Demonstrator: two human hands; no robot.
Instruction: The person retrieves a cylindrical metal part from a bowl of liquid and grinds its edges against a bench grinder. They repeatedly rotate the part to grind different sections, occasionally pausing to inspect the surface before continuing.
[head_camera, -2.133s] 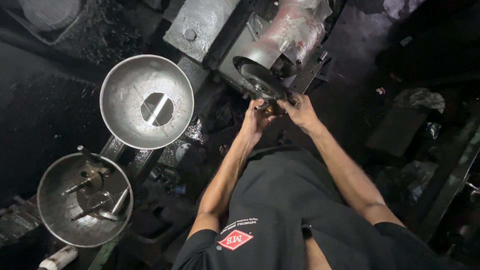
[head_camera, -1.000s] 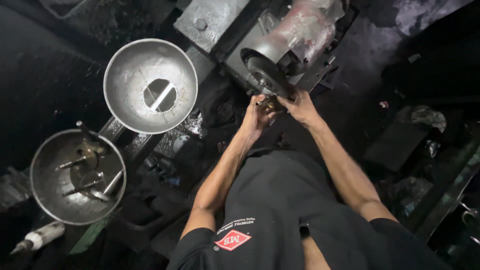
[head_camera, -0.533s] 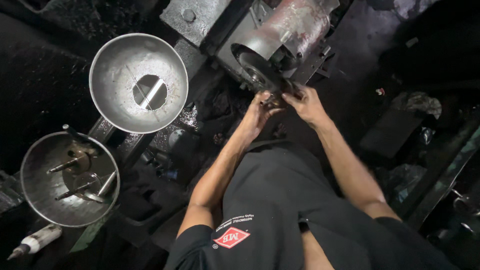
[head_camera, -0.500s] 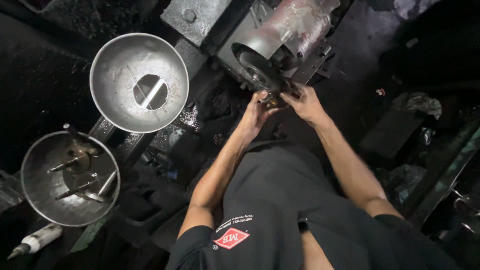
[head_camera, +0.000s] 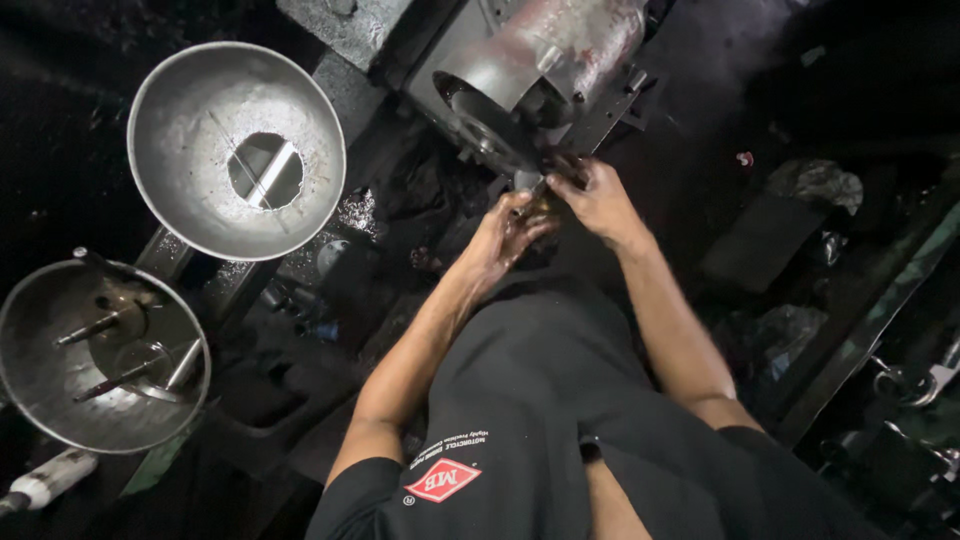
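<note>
Both grips, left (head_camera: 505, 232) and right (head_camera: 598, 197), pinched on small part (head_camera: 530, 186) beneath machine disc (head_camera: 487, 133)

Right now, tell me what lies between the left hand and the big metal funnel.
In the head view, between the left hand and the big metal funnel lies a dark, grimy machine bed with a patch of shiny metal shavings.

The carrier is a dark, grimy machine bed (head_camera: 350, 90) strewn with metal swarf (head_camera: 352, 212). Mounted on it: a grey motor housing (head_camera: 545, 60) and a holed steel bowl (head_camera: 237, 150). A second bowl (head_camera: 100, 355), holding rods, sits lower left.
</note>
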